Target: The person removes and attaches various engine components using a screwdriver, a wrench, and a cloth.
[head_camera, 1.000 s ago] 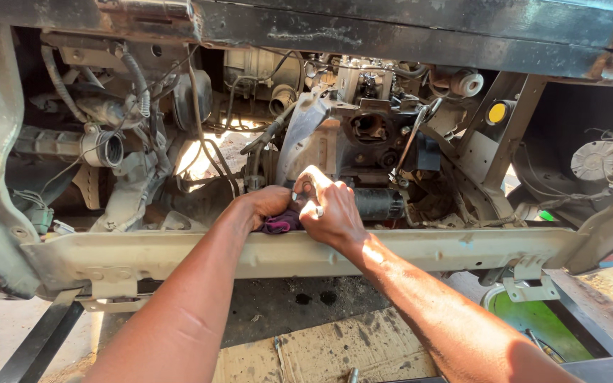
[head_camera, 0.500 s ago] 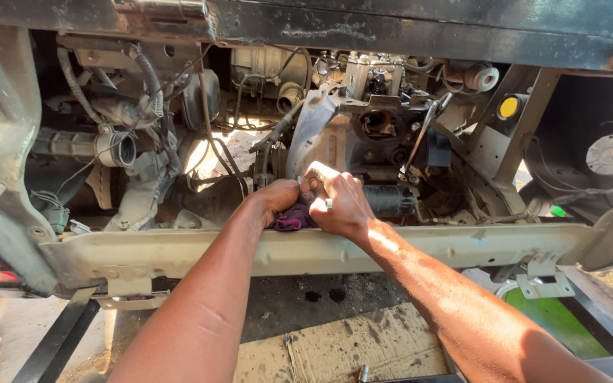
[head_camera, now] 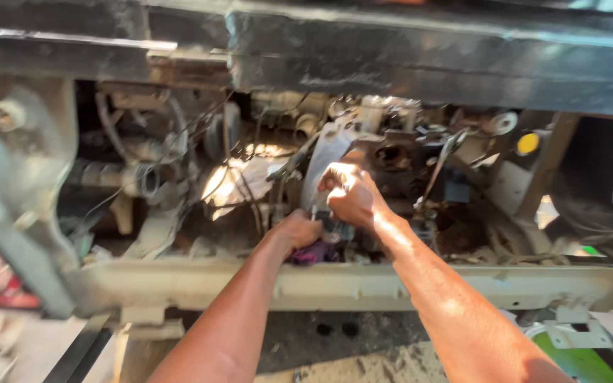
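Observation:
Both my arms reach into an open engine bay over a pale front crossmember (head_camera: 363,284). My left hand (head_camera: 298,232) is closed low behind the crossmember, resting against a purple rag (head_camera: 312,254). My right hand (head_camera: 349,196) is higher, fingers curled around a small part at the foot of a light metal bracket (head_camera: 326,159) on the engine block (head_camera: 395,159). What sits inside each fist is hidden, and the picture is blurred by motion.
Hoses and wiring (head_camera: 143,177) crowd the left of the bay. A yellow cap (head_camera: 528,143) sits at the right. A dark body panel (head_camera: 406,53) overhangs the top. A green object (head_camera: 580,358) lies on the ground at lower right.
My right hand has lifted from beside the left hand up toward the bracket. The left hand stays low by the rag. The view has moved closer and shifted.

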